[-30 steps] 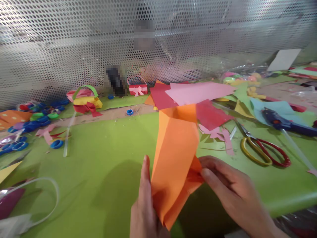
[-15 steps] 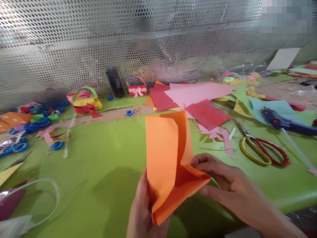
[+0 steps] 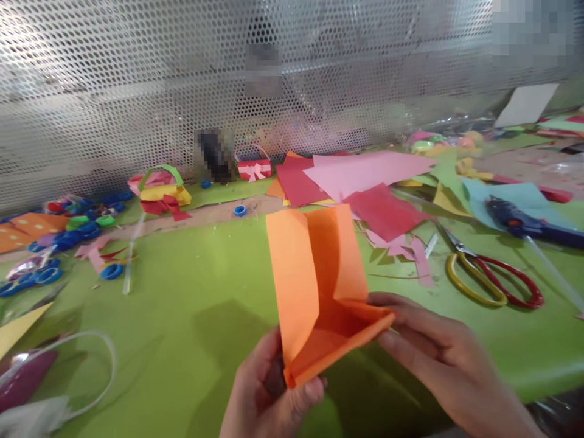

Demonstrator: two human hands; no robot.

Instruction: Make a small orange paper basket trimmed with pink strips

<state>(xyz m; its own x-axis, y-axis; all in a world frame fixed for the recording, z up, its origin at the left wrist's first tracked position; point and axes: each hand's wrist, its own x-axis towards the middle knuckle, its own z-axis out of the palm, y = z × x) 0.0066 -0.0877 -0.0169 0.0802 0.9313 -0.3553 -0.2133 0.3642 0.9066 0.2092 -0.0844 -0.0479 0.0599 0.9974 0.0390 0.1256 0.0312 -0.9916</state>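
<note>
A folded orange paper (image 3: 296, 274), shaped like a partly opened box or bag, is held up over the green table between both hands. My left hand (image 3: 274, 383) grips its lower left corner, with the thumb under the front edge and the other fingers partly hidden behind the paper. At the right corner, my right hand (image 3: 433, 347) pinches the folded edge between thumb and fingers. The upper flaps stand apart, and the hollow inside faces me.
Scissors (image 3: 493, 283) and a blue glue gun (image 3: 529, 225) lie to the right. Behind are pink paper (image 3: 365, 170), red paper (image 3: 385, 213) and a yellow paper basket (image 3: 164, 193). A white cable (image 3: 112, 353) loops at left. A perforated metal screen (image 3: 137, 79) rises at the back.
The orange paper has been spread wider, its inside showing more. Its lower left corner has risen, and my left thumb now shows at the front. My right hand has shifted slightly right and down.
</note>
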